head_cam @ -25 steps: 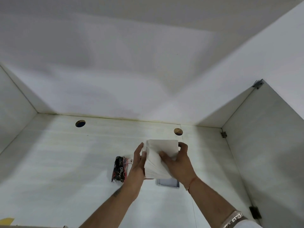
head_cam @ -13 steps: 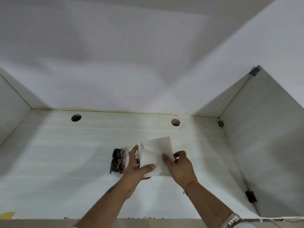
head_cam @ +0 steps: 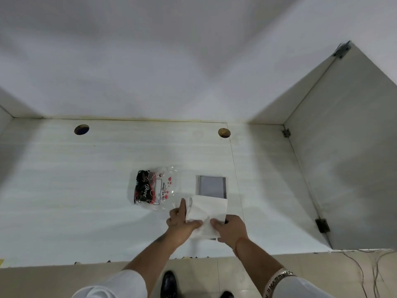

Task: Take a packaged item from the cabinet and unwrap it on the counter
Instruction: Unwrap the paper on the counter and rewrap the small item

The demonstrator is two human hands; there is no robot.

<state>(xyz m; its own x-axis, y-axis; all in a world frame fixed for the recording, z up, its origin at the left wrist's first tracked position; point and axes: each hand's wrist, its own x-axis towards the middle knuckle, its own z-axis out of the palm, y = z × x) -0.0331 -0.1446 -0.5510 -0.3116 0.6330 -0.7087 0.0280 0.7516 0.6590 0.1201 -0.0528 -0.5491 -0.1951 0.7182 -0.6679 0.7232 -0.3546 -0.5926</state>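
Both hands on the white wrapped item point(head_cam: 205, 216), low over the counter point(head_cam: 64, 190), near its front edge. Left hand point(head_cam: 180, 222) grips the item's left side: thumb across the front face, index finger pointing straight up along the left edge, other fingers hidden behind. Right hand point(head_cam: 231, 227) grips the lower right corner: thumb pressed on the front face, fingers curled around the back. Thumbs nearly meet in the middle of the wrapper. Wrapper looks like white paper or tissue, creased, with a loose fold along the upper left edge. Can't tell if the item touches the counter or is held just above it.

Red thread on the right wrist point(head_cam: 239, 241). White sleeves on both arms, patterned band point(head_cam: 277, 280) at the right cuff.

Just behind the item, partly covered by its top edge: a flat grey rectangular box point(head_cam: 211, 187) lying on the counter. Left of that, near the left hand's fingertip: a clear plastic bag point(head_cam: 155, 188) with red heart print, holding dark "Dove" packets, lying flat.

Counter is white. Two round holes point(head_cam: 81, 129) near the back wall, one left, one centre-right. A white panel point(head_cam: 343, 158) with hinges stands at the right. Beige floor tiles below, dark shoes point(head_cam: 169, 283) visible, thin cables point(head_cam: 369, 267) at lower right.
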